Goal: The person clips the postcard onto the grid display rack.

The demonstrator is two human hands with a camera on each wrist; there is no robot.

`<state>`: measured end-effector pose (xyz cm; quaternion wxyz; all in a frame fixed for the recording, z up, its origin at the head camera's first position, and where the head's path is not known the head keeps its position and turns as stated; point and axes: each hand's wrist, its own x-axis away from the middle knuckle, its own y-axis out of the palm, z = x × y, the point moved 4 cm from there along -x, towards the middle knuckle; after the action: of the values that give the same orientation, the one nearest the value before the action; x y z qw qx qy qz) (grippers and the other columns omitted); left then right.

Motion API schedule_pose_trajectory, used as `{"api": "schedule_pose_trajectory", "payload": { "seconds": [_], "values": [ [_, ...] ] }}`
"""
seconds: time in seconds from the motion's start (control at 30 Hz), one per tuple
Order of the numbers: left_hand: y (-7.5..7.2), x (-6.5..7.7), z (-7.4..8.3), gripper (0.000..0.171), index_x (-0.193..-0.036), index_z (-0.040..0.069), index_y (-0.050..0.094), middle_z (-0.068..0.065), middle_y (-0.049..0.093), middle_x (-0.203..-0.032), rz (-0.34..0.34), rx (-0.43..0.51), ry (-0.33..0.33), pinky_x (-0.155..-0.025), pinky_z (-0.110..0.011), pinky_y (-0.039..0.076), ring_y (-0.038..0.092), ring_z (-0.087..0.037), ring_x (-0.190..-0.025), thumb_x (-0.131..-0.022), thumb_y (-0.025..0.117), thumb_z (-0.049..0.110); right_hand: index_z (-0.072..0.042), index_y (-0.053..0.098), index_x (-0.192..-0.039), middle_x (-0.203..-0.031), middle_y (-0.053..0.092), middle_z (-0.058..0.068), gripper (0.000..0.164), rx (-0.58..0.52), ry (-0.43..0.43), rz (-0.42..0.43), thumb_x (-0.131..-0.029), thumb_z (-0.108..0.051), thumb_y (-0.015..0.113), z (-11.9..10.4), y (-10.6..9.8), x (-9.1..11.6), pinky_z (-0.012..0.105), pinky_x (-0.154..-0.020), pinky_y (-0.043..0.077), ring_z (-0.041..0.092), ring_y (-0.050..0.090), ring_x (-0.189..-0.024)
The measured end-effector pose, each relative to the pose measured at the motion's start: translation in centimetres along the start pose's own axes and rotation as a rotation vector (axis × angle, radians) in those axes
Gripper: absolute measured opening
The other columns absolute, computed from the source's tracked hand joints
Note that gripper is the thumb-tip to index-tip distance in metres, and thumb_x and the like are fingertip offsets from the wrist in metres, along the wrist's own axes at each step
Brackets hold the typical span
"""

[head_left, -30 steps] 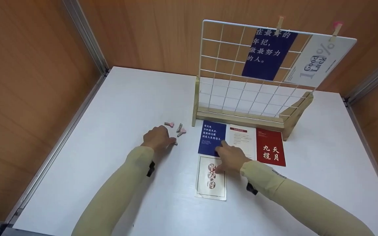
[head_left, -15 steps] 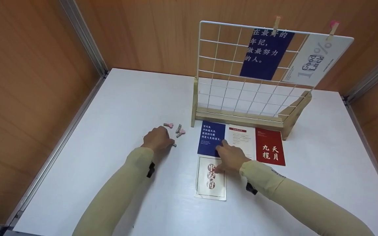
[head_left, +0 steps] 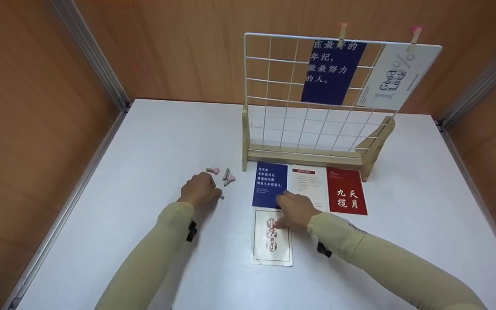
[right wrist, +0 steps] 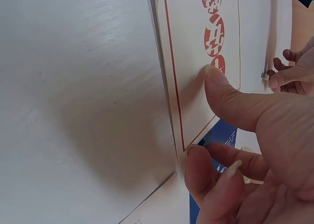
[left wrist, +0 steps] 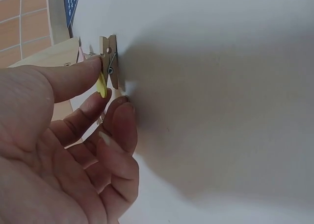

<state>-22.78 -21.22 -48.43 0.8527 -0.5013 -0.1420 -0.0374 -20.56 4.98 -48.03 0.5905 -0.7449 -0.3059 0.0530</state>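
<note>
My left hand pinches a small wooden clothespin with a yellow decoration between thumb and fingers, low over the white table. Just beyond it lie a few loose clothespins with pink ends. My right hand is over the cards, its thumb on a cream card with red round characters. The fingers of that hand bend loosely at the card's end, by the lower corner of a blue card. A white text card, partly behind the hand, and a red card lie alongside.
A white wire grid rack on a wooden base stands behind the cards. Clipped along its top with clothespins are a dark blue card and a white "Good Luck" card. Wooden panels enclose the table.
The head view has shifted, so the rack and cards appear farther left. Both hands keep nearly the same places relative to the cards and clothespins.
</note>
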Motion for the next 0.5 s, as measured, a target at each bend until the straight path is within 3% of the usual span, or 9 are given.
{"api": "schedule_pose_trajectory", "payload": {
  "seconds": [0.2,0.33,0.5],
  "values": [
    [-0.2,0.3,-0.5,0.025,-0.095,0.001,0.067,-0.006,0.064,-0.083,-0.011,0.021,0.004,-0.065,-0.038,0.047,0.058,-0.021,-0.073,-0.087,0.075,0.023,-0.002,0.066,-0.091,-0.080,0.058,0.004,0.037,-0.036,0.005,0.008,-0.076,-0.029,0.086,-0.6,0.2,0.0,0.040,-0.071,0.049,0.022,0.055,-0.073],
    [-0.3,0.6,-1.0,0.022,-0.092,0.002,0.067,-0.006,0.064,-0.083,-0.019,0.029,-0.015,-0.064,-0.036,0.045,0.056,-0.021,-0.072,-0.088,0.074,0.022,0.000,0.069,-0.098,-0.096,0.063,0.013,0.037,-0.009,-0.030,0.036,-0.077,-0.026,0.085,-1.4,0.4,0.3,0.042,-0.073,0.052,0.027,0.062,-0.078],
    [0.0,0.2,-0.1,0.021,-0.090,0.002,0.066,-0.006,0.063,-0.082,-0.036,0.032,0.026,-0.062,-0.034,0.043,0.055,-0.020,-0.072,-0.088,0.074,0.022,0.001,0.071,-0.099,-0.129,0.055,0.028,0.034,0.001,0.028,0.052,-0.079,-0.024,0.084,-1.1,0.7,1.2,0.045,-0.079,0.055,0.036,0.068,-0.087]
  ]
}}
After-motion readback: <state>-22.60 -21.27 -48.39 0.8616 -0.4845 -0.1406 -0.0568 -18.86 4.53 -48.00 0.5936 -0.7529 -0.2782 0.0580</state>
